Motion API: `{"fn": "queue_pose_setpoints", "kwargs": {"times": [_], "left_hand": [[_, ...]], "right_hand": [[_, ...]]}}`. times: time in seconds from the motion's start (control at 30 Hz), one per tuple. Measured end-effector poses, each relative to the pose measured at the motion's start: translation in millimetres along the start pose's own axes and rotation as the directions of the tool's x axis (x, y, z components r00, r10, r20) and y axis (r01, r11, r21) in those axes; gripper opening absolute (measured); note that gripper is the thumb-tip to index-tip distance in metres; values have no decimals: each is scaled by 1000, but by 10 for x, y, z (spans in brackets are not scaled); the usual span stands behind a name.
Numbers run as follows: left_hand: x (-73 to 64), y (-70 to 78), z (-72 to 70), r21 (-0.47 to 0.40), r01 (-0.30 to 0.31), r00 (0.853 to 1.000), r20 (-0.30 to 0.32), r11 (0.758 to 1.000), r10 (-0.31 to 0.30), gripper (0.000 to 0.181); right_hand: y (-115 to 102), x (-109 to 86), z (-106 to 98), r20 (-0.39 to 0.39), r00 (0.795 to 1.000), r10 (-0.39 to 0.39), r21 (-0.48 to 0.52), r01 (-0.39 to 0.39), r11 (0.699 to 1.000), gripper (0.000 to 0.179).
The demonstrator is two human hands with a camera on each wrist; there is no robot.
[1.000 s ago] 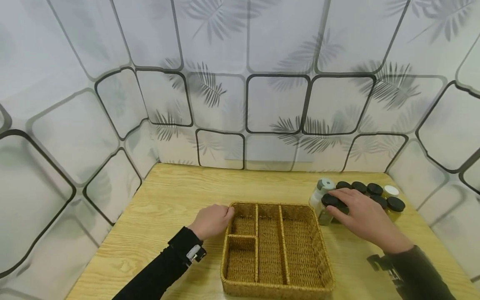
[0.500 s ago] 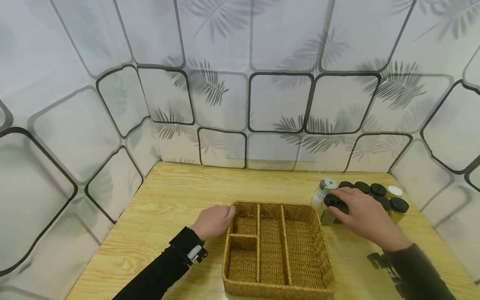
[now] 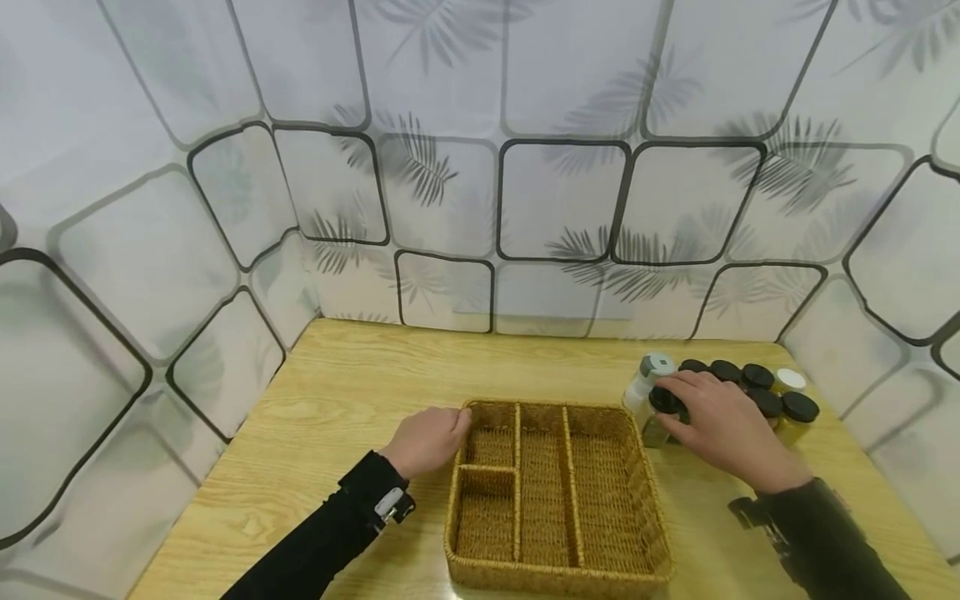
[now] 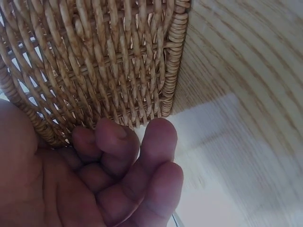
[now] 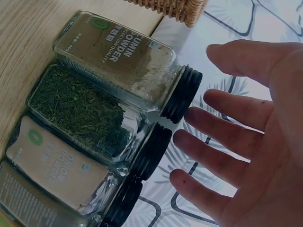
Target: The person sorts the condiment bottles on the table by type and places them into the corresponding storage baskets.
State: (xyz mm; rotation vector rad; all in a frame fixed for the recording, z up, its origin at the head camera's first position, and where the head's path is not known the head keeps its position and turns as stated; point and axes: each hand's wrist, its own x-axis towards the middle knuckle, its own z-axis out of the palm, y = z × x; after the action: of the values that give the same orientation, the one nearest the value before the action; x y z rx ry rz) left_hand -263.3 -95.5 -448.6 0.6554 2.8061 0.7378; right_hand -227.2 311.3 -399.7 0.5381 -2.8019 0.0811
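My left hand (image 3: 423, 442) holds the back left corner of a woven basket (image 3: 555, 577), thumb at the rim. In the left wrist view its curled fingers (image 4: 158, 142) lie along the outside of the wicker wall (image 4: 94, 61). Over the front row of spice jars hovers my right hand (image 3: 731, 429), fingers spread. The right wrist view shows its fingertips close to the black lid of a cumin powder jar (image 5: 118, 59). Beside that jar stand a jar of dried green herbs (image 5: 78, 111) and an onion powder jar (image 5: 57, 163).
Behind the cumin jar stands a bottle with a grey cap (image 3: 639, 390). More black-lidded jars (image 3: 798, 408) and one white lid (image 3: 790, 381) are at the back right. Dividers (image 3: 517, 483) split the basket into several compartments. A patterned curtain (image 3: 555, 200) surrounds the wooden table (image 3: 360, 367).
The head view has shifted slightly. Both hands stay almost where they were, left at the basket and right over the jar lids.
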Motion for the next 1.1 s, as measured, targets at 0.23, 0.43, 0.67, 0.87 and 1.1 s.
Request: {"fn": "queue_pose_setpoints", "kwargs": {"times": [0.23,0.43,0.67,0.87,1.1], "left_hand": [[14,31,35,-3,5,1000,10,1000,-5,57],[24,38,45,-12,3,1000,14,1000,-3,58],[24,30,14,-13,6,1000,12,1000,-6,57],[6,14,-1,-39,16,1000,5,999,-16,57],[1,-11,3,-42,31,999,-5,999,-31,55]], "right_hand": [[3,-14,28,16,1000,-5,-16,5,1000,53],[19,-33,60,1,1000,-12,-25,12,1000,52],[40,-14,90,-23,999,-23,-28,22,999,53],[41,14,104,-28,999,-30,-19,30,999,53],[35,43,95,-22,999,-36,-22,36,999,55]]}}
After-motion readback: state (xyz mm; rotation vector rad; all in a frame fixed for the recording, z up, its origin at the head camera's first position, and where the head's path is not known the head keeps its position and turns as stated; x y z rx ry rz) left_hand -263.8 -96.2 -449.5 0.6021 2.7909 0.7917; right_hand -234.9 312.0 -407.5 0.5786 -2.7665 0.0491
